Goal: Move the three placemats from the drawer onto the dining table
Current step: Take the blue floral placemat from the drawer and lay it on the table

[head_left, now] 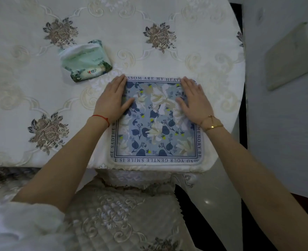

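A square blue floral placemat point(156, 134) with a white border of printed words lies flat on the dining table point(31, 87), close to the near edge. My left hand point(112, 98) rests palm down on its far left corner, fingers stretched out. My right hand point(195, 98) lies flat on its far right corner in the same way. Neither hand grips anything. Whether more placemats lie under this one I cannot tell. The drawer is out of view.
A green and white tissue pack point(85, 60) lies on the cream embroidered tablecloth just beyond my left hand. A quilted chair cushion point(124, 214) sits below the table edge. Grey floor point(285, 124) runs along the right, past the table's rounded edge.
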### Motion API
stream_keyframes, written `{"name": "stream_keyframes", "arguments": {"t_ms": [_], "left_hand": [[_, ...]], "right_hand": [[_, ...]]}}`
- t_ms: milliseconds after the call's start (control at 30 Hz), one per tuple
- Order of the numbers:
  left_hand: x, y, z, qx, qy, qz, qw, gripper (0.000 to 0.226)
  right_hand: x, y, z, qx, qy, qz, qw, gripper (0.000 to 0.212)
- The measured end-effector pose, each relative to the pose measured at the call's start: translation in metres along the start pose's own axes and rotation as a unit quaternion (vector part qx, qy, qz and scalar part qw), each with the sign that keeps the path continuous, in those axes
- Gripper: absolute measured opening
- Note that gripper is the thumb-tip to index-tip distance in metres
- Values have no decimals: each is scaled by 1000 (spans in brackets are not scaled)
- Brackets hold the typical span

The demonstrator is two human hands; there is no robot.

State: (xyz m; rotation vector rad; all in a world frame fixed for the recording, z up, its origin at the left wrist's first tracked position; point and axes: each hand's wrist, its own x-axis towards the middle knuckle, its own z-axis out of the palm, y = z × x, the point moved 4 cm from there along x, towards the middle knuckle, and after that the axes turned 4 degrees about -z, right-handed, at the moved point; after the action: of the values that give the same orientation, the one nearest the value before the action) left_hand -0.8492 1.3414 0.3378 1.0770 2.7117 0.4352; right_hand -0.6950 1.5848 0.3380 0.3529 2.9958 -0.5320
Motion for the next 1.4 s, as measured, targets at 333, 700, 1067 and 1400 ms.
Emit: {"name": "stream_keyframes", "arguments": {"t_ms": [333,700,1067,1400], "left_hand": [[-92,33,6,-14,-34,23,999,75],[-145,24,9,5,-23,-29,999,73],[-179,71,30,-44,-36,-44,997,77],[-202,39,15,-10,-15,-73,997,68]], "right_hand": [[-79,-47,17,-2,5,-25,1000,65],[-147,-30,25,-10,8,38,999,61],[-163,-87,51,19,2,36,999,75],[-205,-38,30,31,31,47,998,59]]}}
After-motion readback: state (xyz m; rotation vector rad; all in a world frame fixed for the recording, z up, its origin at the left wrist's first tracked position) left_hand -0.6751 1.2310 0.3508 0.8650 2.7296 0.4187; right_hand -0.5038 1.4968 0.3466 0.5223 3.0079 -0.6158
